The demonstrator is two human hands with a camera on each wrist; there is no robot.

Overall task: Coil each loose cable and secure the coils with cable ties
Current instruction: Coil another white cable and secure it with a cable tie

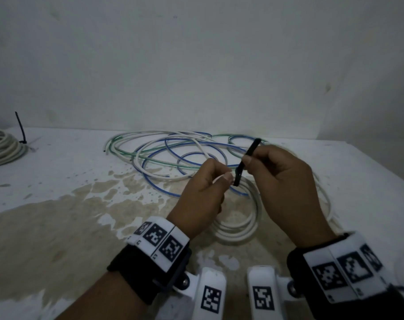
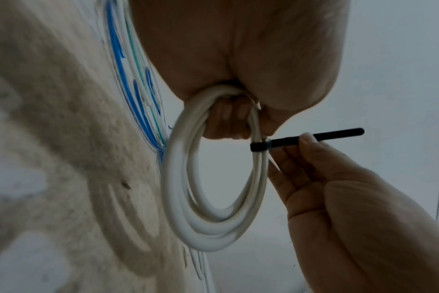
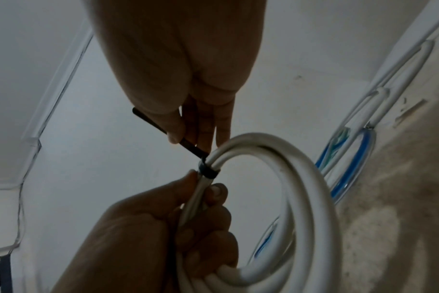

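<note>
Head view: above a white, stain-blotched bench, a left hand grips a coil of thick white cable in curled fingers, while a right hand pinches the free tail of a black plastic cable tie between thumb and fingertips. The tie's loop is cinched round the coil's strands just beside the left hand's fingers, as the wrist views show. The coil hangs below the hands, its lower arc at or near the bench top. Beyond the coil sprawls a loose tangle of white, blue and green wires, reaching nearly to the plain white wall. Well left of the coil, at the bench's edge, lies a bundled white cable with a black tie standing upright. Open, stained bench lies left of the coil.
</note>
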